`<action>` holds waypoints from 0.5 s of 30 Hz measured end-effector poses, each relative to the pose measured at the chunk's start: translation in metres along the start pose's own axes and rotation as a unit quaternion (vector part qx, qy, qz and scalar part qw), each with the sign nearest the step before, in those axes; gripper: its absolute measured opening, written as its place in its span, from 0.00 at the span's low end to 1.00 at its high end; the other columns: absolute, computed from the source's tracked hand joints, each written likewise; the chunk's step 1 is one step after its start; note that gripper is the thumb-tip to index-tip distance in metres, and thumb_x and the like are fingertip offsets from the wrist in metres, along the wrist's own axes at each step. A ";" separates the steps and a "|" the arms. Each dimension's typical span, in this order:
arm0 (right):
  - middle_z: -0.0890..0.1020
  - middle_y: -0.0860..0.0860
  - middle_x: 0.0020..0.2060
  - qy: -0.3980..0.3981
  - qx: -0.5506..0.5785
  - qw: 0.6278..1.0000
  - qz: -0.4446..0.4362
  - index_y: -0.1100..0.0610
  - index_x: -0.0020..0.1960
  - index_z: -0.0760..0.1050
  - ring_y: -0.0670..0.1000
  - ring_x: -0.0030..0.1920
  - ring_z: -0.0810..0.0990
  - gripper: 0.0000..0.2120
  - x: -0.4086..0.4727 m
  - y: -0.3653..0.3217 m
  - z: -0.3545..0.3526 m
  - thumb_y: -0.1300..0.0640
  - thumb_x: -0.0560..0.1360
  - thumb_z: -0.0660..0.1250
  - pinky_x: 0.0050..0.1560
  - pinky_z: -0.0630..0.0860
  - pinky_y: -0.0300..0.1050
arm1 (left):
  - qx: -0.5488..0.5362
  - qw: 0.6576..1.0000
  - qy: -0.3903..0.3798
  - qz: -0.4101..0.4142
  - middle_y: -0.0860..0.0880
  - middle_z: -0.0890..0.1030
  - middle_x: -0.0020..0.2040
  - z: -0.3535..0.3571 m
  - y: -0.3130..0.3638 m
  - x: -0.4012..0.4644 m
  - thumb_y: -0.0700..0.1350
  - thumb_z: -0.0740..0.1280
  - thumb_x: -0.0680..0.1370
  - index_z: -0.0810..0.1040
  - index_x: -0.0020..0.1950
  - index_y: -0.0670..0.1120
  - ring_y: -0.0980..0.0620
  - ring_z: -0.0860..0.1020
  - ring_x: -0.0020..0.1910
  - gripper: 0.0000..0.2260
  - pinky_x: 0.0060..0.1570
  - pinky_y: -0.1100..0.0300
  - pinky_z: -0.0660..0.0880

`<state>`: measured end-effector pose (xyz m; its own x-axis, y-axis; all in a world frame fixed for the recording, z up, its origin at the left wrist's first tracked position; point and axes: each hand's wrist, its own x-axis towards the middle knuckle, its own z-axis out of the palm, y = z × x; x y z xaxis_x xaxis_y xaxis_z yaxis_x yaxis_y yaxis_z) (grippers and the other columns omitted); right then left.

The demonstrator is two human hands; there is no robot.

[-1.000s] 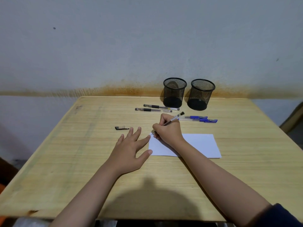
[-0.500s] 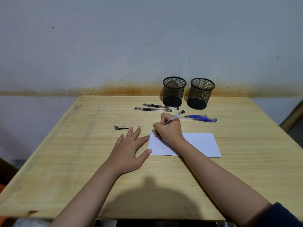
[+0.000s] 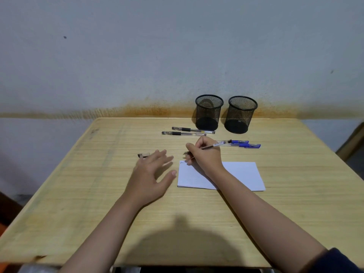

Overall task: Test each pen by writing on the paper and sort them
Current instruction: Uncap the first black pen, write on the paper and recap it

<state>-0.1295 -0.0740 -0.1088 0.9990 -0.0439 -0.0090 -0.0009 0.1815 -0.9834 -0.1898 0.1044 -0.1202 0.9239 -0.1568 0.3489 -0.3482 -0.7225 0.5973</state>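
Grey wall with a rusty stain band behind; wooden table (image 3: 197,223) in front. Paper (image 3: 240,175) lies right of centre, a small scribble at its far-left corner. Two mesh cups (image 3: 208,113) stand at the far edge, apparently empty. Two black pens (image 3: 184,133) lie just before them, two blue pens (image 3: 246,144) to their right.

Right hand (image 3: 204,154) is clamped on the uncapped test pen (image 3: 208,147), tip off the sheet's corner. Left hand (image 3: 149,174) is spread, holding nothing, fingertips near the loose cap (image 3: 143,155).

Judgement: test stroke appears made; recapping comes next. Pinch the cap by its sides, present the open end to the tip, push straight on, then drop the pen in the chosen cup.
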 end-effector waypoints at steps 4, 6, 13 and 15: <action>0.71 0.55 0.22 -0.013 0.015 1.000 0.007 0.58 0.33 0.67 0.54 0.23 0.73 0.15 -0.002 -0.003 0.002 0.64 0.73 0.71 0.27 0.71 0.43 | 0.057 0.988 0.138 -0.027 0.46 0.81 0.56 -0.015 -0.026 0.016 0.49 0.64 0.72 0.80 0.56 0.47 0.45 0.79 0.54 0.15 0.56 0.38 0.72; 0.71 0.55 0.22 -0.013 -0.051 0.999 -0.010 0.58 0.34 0.69 0.52 0.19 0.70 0.14 -0.008 -0.007 0.002 0.59 0.71 0.73 0.24 0.69 0.41 | 0.083 0.984 0.139 -0.075 0.46 0.80 0.57 -0.019 -0.036 0.017 0.45 0.64 0.73 0.78 0.59 0.47 0.43 0.78 0.55 0.15 0.57 0.37 0.71; 0.84 0.57 0.40 -0.052 -0.143 0.987 -0.049 0.61 0.41 0.82 0.54 0.45 0.83 0.06 -0.011 -0.009 0.003 0.58 0.70 0.74 0.46 0.81 0.47 | 0.096 0.982 0.113 -0.120 0.51 0.82 0.51 -0.018 -0.029 0.017 0.41 0.69 0.73 0.82 0.50 0.50 0.48 0.77 0.53 0.08 0.55 0.49 0.67; 0.84 0.55 0.39 -0.053 -0.158 0.983 -0.079 0.61 0.42 0.83 0.52 0.45 0.83 0.04 -0.014 -0.007 0.005 0.60 0.72 0.71 0.47 0.80 0.43 | 0.085 0.982 0.119 -0.120 0.53 0.81 0.46 -0.020 -0.029 0.016 0.39 0.70 0.72 0.82 0.46 0.49 0.50 0.78 0.49 0.07 0.54 0.49 0.69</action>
<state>-0.1428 -0.0703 -0.1005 0.9869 0.0580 0.1505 0.1571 -0.1346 -0.9784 -0.1684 0.1363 -0.1175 0.9060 0.1797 0.3833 -0.0742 -0.8239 0.5618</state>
